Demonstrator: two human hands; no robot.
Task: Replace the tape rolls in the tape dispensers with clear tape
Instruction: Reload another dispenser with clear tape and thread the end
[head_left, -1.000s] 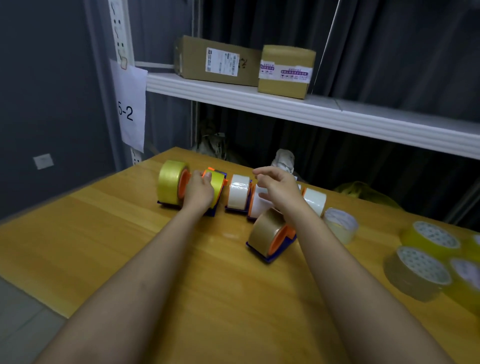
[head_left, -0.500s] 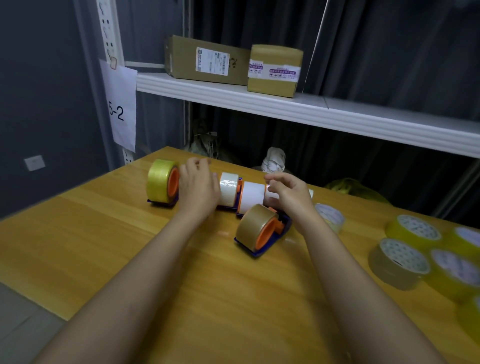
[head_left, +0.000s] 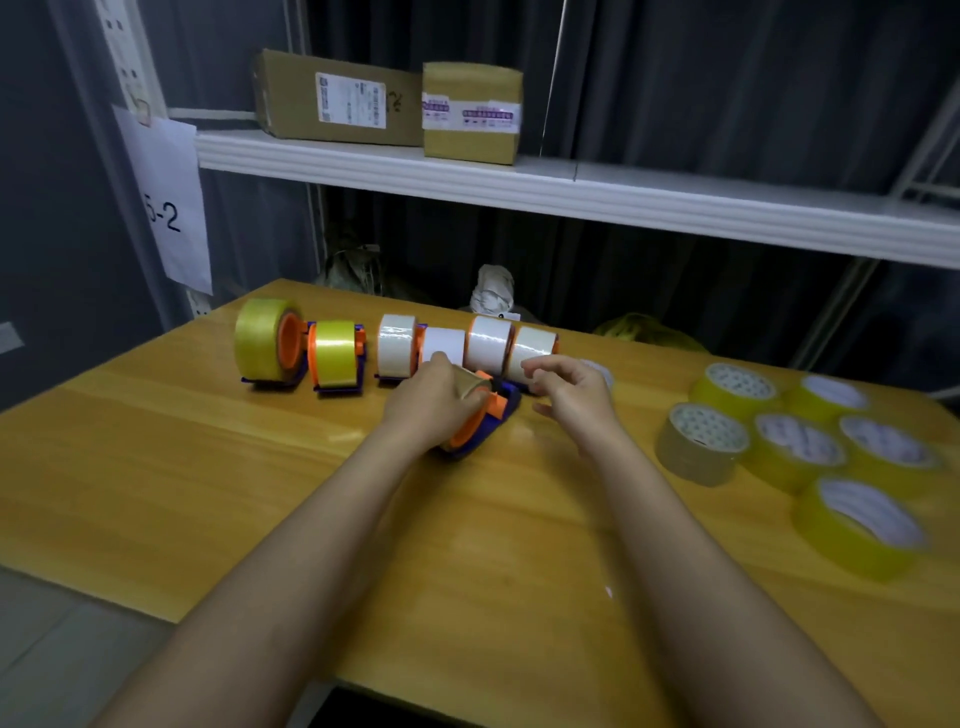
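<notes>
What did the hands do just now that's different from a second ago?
The left hand left the yellow dispenser in the row and now grips the brown roll on the near dispenser. The right hand came off the white rolls and hovers, holding nothing. The loose rolls stayed put.

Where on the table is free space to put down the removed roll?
Bare table lies left of the left hand, before the yellow dispensers, and between both forearms. Crowded: loose rolls on the right, the dispenser row behind.
</notes>
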